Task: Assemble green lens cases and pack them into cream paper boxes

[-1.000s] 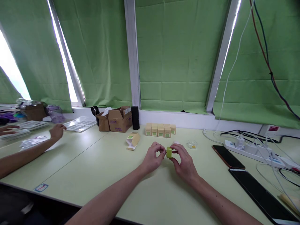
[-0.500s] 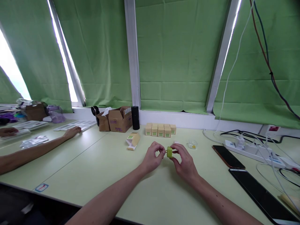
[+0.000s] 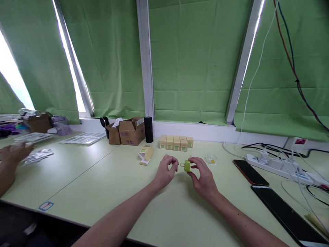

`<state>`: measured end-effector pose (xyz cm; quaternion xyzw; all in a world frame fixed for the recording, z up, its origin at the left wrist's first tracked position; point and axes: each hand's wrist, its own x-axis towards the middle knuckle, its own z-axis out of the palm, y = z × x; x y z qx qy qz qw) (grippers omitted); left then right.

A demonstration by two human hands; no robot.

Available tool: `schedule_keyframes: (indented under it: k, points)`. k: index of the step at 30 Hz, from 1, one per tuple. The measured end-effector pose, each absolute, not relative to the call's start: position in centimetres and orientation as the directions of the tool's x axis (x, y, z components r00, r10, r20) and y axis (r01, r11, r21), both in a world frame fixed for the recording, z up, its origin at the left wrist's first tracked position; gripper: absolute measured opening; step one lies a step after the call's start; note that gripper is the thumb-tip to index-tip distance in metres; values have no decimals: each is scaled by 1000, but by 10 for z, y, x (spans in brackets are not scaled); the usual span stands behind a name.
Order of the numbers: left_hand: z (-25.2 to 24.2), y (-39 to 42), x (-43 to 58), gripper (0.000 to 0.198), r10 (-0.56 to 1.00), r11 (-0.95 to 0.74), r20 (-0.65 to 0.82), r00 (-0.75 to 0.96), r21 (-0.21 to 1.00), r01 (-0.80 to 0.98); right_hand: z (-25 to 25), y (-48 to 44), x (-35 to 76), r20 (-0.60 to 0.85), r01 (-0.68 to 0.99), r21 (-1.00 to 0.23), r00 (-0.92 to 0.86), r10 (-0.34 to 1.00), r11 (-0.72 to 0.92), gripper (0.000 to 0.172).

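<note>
My right hand [image 3: 203, 175] pinches a small green box-shaped case [image 3: 187, 166] between thumb and fingers, above the table. A thin pale loop [image 3: 182, 165] sticks out from the case's left side. Just left of the loop, with a small gap, is my left hand [image 3: 166, 171]. Its thumb and forefinger are curled together, and nothing shows in them. Beyond my left hand an opened small carton [image 3: 146, 155] lies on its side. A clear plastic piece [image 3: 210, 158] with a yellow spot lies beyond my right hand.
Several small tan boxes [image 3: 176, 143] stand near the wall, right of a black cylinder [image 3: 148, 129] and brown cartons [image 3: 131, 131]. At right lie a phone [image 3: 250, 172], a larger dark device [image 3: 285, 211] and a power strip [image 3: 277, 167] with cables. A co-worker's hand [image 3: 15, 152] is at far left.
The green case has moved slightly right with my right hand, and its loop now shows apart from my left fingers. The co-worker's arm has drawn back left from the white tray.
</note>
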<state>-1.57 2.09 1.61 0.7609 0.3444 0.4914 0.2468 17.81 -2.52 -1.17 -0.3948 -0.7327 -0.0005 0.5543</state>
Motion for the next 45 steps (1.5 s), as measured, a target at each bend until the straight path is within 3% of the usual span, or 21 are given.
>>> schedule_keyframes:
  k: [5,9,14,19,26,32,45]
  points:
    - [12,30,-20,17,780,-621,599,182,707,338,-13,-23,182,814,608,-440,-40,580,660,41]
    - [12,30,-22,9,752,-657,628,200,691,301,-12,-25,183,805,645,-416,-67,589,641,47]
    - [18,17,-20,36,657,-753,658,368,599,274,-9,-28,183,816,667,-338,-145,560,664,52]
    - [21,10,-18,56,541,-841,706,457,463,280,-7,-28,184,854,665,-203,-239,461,719,42]
    - [19,11,-15,42,464,-884,756,461,361,298,-3,-30,184,874,685,-46,-325,362,728,38]
    - [17,13,-15,41,389,-916,807,444,288,279,2,-32,181,881,716,30,-348,320,698,37]
    - [15,14,-16,43,357,-927,827,433,256,275,5,-31,177,850,694,-8,-374,370,720,36]
